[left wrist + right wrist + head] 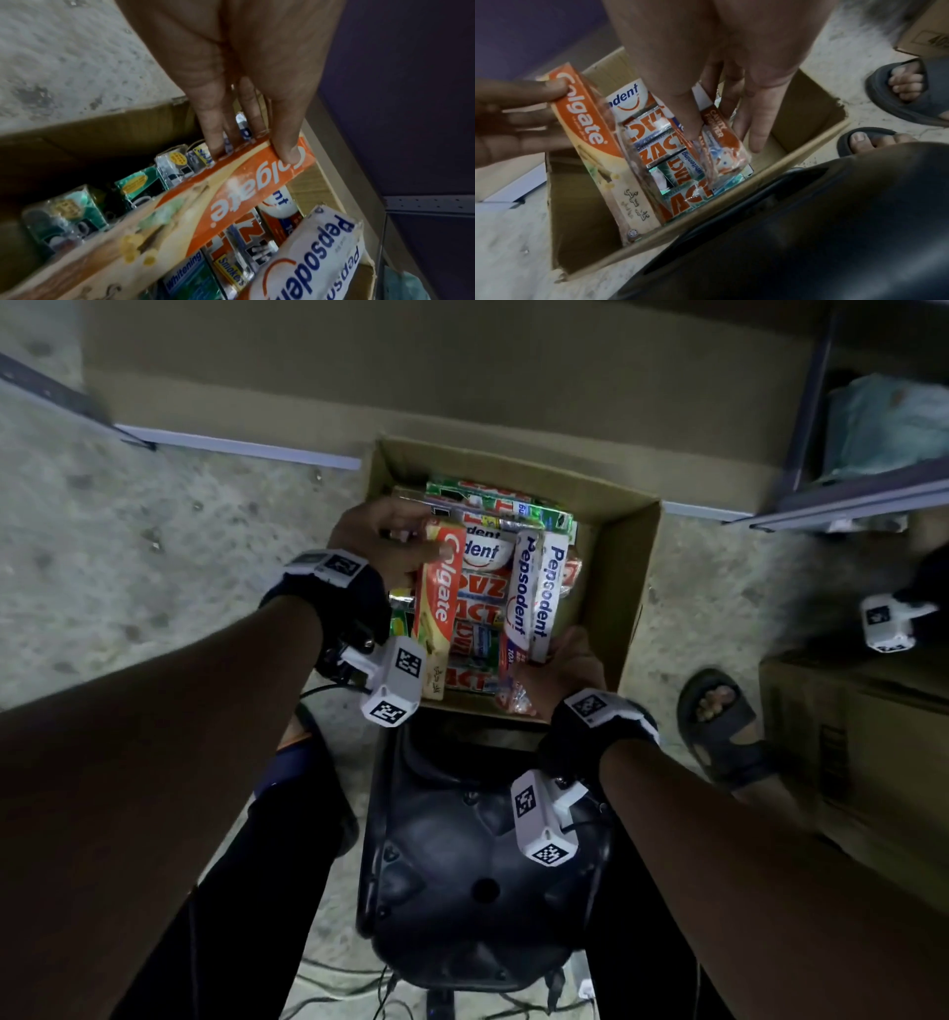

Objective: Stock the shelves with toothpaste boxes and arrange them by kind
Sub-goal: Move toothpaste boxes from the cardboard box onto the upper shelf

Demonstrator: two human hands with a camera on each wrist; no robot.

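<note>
An open cardboard carton (626, 588) on the floor holds several toothpaste boxes, among them Zact boxes (475, 611) and green packs (513, 503). My left hand (421, 541) pinches the far end of an orange Colgate box (436, 603), thumb on its face, and holds it tilted over the carton's left side. The left wrist view shows the thumb on the Colgate box (244, 192). My right hand (549, 660) grips the near end of a wrapped Pepsodent twin pack (534, 593) above the carton's right side. In the right wrist view my right hand (723, 140) has thumb and fingers around the pack (716, 125).
A black plastic seat (482, 855) sits between my legs, right against the carton. Another person's sandalled foot (719, 716) stands at the right, beside a brown box (847, 762). A metal shelf frame (847, 500) is at upper right. Cables (349, 983) lie on the floor.
</note>
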